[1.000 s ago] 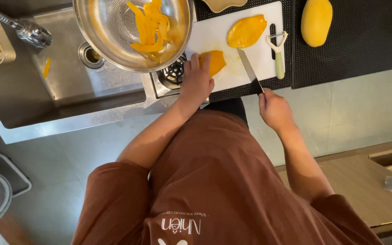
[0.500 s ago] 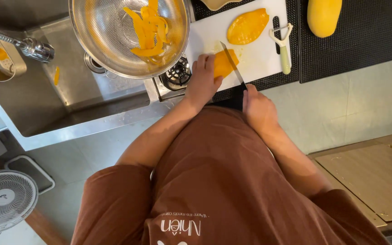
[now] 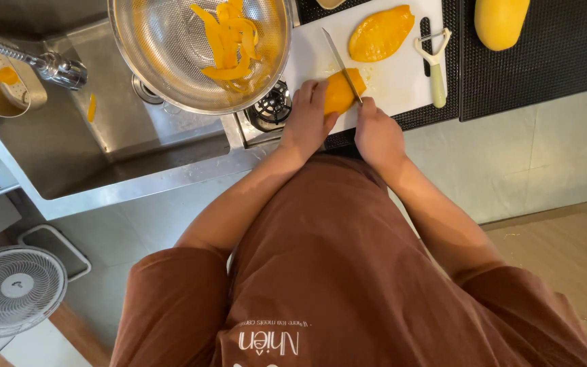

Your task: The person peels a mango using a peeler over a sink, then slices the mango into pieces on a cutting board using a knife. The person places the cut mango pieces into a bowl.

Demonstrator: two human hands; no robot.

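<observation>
Head view, left to right: steel sink [image 3: 103, 146]; mesh colander [image 3: 171, 75] of yellow peel strips; left hand [image 3: 305, 119], fingers curled down on a mango piece [image 3: 338, 92] at the white cutting board's [image 3: 402, 78] near edge; right hand [image 3: 375, 132] closed on a knife [image 3: 341, 64]; peeled mango half [image 3: 380, 32]; peeler [image 3: 435, 61]. Risk, judged: wet slippery flesh could slide under pressure and carry the blade into the steadying fingers just beside it.

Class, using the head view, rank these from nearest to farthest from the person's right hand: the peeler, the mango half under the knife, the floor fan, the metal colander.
From the right hand:
1. Mango half under the knife, just left of the hand on the cutting board.
2. Peeler, on the board's right side.
3. Metal colander, left, over the sink.
4. Floor fan, far lower left.
</observation>
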